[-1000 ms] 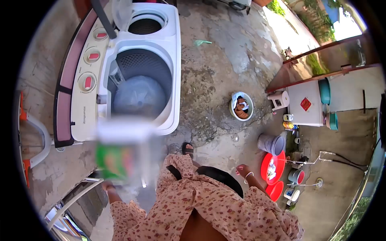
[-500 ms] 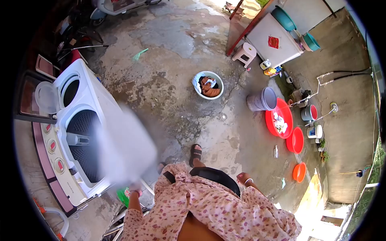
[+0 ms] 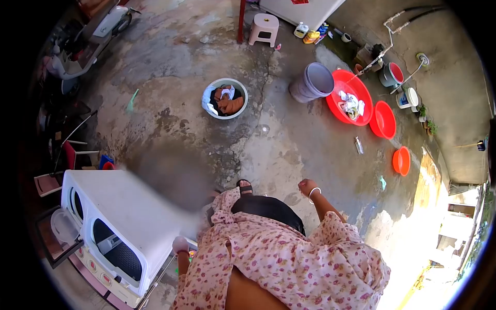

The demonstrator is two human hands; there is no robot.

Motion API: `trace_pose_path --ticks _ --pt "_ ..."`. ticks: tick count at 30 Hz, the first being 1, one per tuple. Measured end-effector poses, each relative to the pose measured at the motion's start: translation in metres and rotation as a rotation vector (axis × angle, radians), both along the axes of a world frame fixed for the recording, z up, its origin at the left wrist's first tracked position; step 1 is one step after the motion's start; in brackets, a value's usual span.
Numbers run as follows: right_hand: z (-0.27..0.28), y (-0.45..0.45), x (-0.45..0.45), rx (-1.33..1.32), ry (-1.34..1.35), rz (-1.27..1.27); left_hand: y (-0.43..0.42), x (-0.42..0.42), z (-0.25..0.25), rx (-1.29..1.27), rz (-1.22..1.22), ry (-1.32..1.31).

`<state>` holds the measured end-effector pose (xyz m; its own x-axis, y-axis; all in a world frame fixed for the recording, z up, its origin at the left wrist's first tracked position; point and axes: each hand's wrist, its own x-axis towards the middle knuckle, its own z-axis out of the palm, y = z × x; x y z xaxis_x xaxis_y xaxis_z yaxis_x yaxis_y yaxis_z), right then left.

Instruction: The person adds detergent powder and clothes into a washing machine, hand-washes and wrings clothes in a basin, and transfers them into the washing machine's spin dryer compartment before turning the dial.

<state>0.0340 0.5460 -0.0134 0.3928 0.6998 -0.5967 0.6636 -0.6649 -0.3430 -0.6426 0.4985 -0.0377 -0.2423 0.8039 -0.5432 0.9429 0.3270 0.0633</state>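
We see our right hand [image 3: 309, 186] curled closed, seemingly on nothing; whether our left hand [image 3: 180, 245], near the washing machine [image 3: 139, 201], grips the partly hidden colourful item [image 3: 191, 253] we cannot tell; the basin [image 3: 228, 117] presumably keeps clothes [image 3: 231, 106] off the floor [image 3: 279, 139].

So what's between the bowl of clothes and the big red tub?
A grey bucket sits between the bowl of clothes and the big red tub, nearer the tub, as the head view shows. The floor between bowl and bucket looks bare.
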Motion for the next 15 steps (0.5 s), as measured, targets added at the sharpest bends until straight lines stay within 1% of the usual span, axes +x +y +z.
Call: trace_pose_path --ticks 1,4,5,8,9,10,11,12,13,14,15 --pt "0.0 0.012 0.0 -0.005 -0.005 -0.005 0.001 -0.004 -0.004 -0.025 0.004 0.0" --pt "-0.017 0.036 0.002 -0.03 0.048 -0.049 0.034 0.006 0.032 -0.147 0.083 0.047" --pt "-0.017 0.047 0.002 -0.05 0.055 -0.062 0.047 0.007 0.034 -0.179 0.111 0.08" --pt "-0.018 0.076 -0.003 -0.081 0.076 -0.048 0.092 0.005 0.038 -0.233 0.122 0.065" --pt "-0.013 0.089 -0.001 -0.064 0.05 -0.002 0.123 0.019 0.05 -0.274 0.215 0.047" --pt "-0.02 0.095 0.003 -0.041 0.082 -0.005 0.167 0.048 0.085 -0.376 0.293 -0.008" --pt "-0.028 0.101 0.006 -0.011 0.098 -0.025 0.154 0.007 0.017 -0.265 0.047 0.026" --pt "-0.032 0.11 0.014 0.008 0.108 -0.037 0.166 -0.01 -0.016 -0.245 0.157 -0.109" --pt "-0.024 0.127 0.015 -0.013 0.103 -0.03 0.189 -0.001 -0.024 -0.227 0.227 -0.157" --pt "-0.016 0.146 0.016 -0.032 0.101 -0.029 0.221 0.015 -0.014 -0.221 0.277 -0.228" --pt "-0.004 0.167 0.012 -0.051 0.102 -0.035 0.247 0.027 -0.012 -0.119 0.28 -0.299"
